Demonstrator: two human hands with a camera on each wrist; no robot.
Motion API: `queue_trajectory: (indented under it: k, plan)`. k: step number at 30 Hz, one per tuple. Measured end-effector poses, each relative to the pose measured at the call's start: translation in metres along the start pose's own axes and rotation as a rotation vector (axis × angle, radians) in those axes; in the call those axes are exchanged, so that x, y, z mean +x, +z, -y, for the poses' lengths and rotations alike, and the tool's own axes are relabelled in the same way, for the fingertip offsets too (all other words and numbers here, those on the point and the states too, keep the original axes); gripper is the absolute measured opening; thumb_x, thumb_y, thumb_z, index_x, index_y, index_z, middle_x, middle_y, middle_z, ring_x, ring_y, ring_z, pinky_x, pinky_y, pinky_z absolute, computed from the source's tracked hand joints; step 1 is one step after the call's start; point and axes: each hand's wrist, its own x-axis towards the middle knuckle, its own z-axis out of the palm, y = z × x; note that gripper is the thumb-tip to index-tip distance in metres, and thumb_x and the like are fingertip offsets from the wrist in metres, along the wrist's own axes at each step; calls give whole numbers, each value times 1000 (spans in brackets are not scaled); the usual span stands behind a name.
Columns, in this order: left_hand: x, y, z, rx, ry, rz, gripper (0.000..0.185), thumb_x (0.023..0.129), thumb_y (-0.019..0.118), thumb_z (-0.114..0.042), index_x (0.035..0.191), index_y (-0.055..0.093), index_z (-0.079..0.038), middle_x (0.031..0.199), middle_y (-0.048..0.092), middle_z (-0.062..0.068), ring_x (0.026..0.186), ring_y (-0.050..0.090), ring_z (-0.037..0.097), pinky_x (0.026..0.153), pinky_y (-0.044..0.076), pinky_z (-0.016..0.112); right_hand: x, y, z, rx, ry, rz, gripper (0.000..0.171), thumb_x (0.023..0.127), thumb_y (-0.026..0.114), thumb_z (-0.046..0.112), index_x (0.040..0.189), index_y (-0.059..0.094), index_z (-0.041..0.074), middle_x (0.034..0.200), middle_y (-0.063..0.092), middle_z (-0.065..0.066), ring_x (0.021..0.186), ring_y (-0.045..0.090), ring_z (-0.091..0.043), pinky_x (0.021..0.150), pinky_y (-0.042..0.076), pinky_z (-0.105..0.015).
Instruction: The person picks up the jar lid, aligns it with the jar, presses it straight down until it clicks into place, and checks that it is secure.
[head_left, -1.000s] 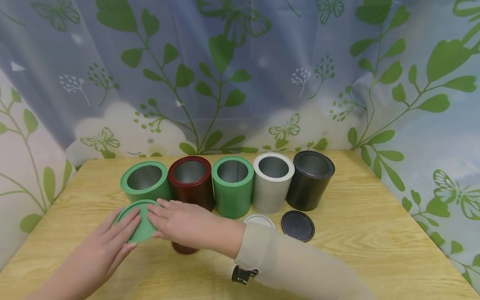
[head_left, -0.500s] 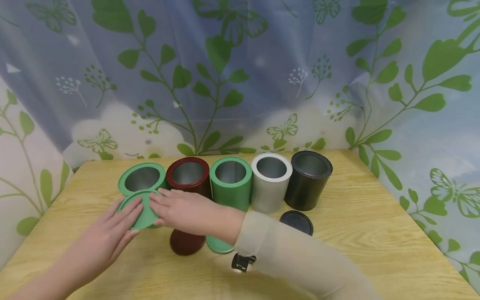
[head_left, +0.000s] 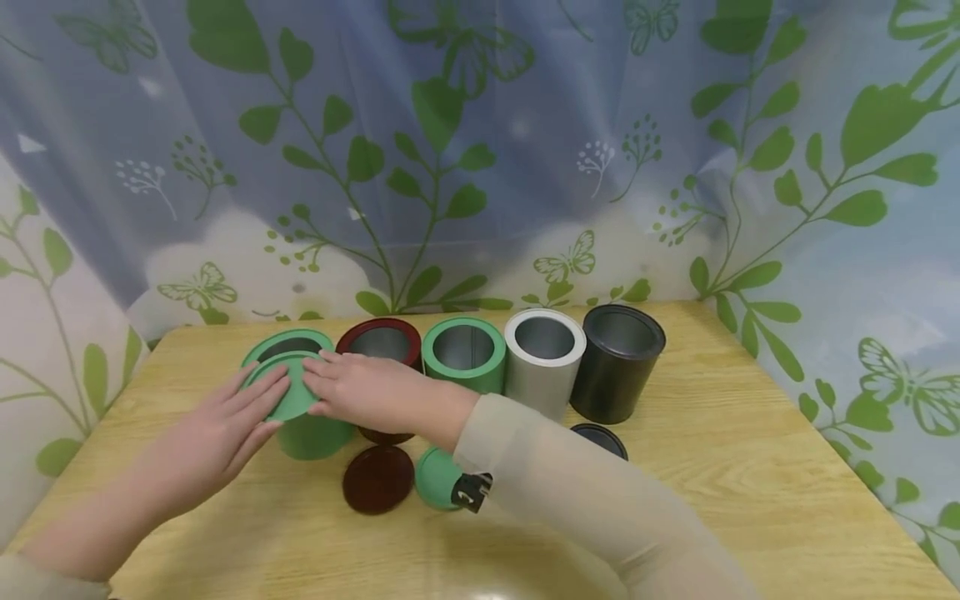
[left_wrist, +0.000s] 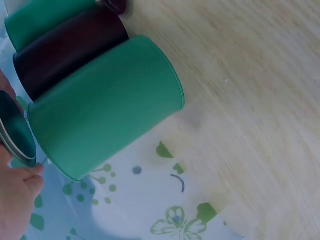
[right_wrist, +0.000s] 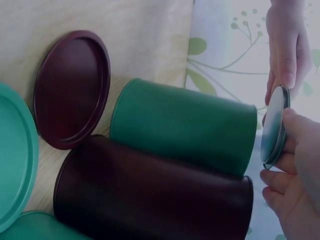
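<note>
Both hands hold a round green lid [head_left: 292, 398] by opposite edges, over the near side of the leftmost green can's [head_left: 315, 437] open mouth. The left hand [head_left: 232, 421] has its fingers across the lid's top from the left. From the right, the right hand [head_left: 371, 393] lays its fingers over the other edge. In the right wrist view, the right thumb and fingers pinch the lid's rim [right_wrist: 274, 127], which stands apart from the top of the green can [right_wrist: 185, 127]. The left wrist view shows the lid's underside [left_wrist: 20, 132] tilted beside the can's mouth.
To the right stand a dark red can [head_left: 382, 337], another green can [head_left: 465, 379], a white can [head_left: 540, 387] and a black can [head_left: 615, 379], all open. In front lie a dark red lid [head_left: 378, 479], a green lid [head_left: 435, 477] and a black lid [head_left: 600, 437].
Both hands have carried the green lid away from the person, from in front of the leftmost can to over its near rim. The cans remain in their row.
</note>
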Motion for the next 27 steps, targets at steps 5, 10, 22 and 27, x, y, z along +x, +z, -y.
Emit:
queue_trajectory:
  k: [5,10,22,27]
  plan:
    - [6,-2,6,-48,-41,64,50,96,53,-22,139,42,1,144,36,19,132,25,45,111,15,43,7,2,-6,82,30,26,55,100,30,42,147,29,13,152,23,0,139,18,-15,108,22,-23]
    - [11,-3,12,-93,-88,112,52,97,52,-23,142,38,-2,147,32,15,136,19,41,111,15,47,14,2,-11,151,62,70,56,100,29,43,148,26,15,153,19,1,140,14,-14,109,20,-23]
    - [15,0,22,-107,-79,122,51,97,51,-22,144,36,-8,149,28,16,139,11,34,111,14,48,25,4,-16,215,99,122,57,100,28,45,150,20,18,154,14,4,140,9,-10,110,14,-20]
    - [17,1,27,-136,-103,128,50,97,51,-23,143,38,-10,149,29,16,138,14,38,108,17,53,29,5,-18,258,111,123,57,100,28,45,149,21,19,154,15,5,140,9,-10,109,15,-19]
